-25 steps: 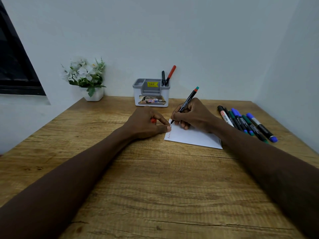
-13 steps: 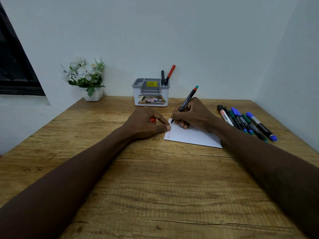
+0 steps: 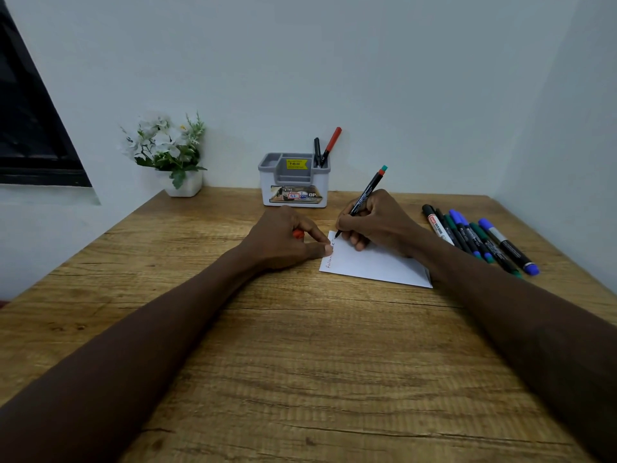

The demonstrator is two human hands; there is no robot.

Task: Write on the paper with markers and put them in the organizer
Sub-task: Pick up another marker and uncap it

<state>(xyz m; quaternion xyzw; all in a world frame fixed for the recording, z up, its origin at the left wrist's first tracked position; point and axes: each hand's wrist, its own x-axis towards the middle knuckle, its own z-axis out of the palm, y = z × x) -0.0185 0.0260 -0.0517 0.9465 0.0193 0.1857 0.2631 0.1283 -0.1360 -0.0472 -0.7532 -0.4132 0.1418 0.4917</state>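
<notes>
Paper point(image 3: 377, 267) may skid if left hand point(image 3: 280, 242), curled round orange cap point(image 3: 298, 233), lifts its pinning thumb while right hand point(image 3: 377, 225) grips the writing marker point(image 3: 365, 195)

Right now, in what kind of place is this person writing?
Probably a small desk corner in a home or office: a wooden table set between plain walls, a desk organizer holding two markers, and a pot of white flowers beside a dark window.
</notes>
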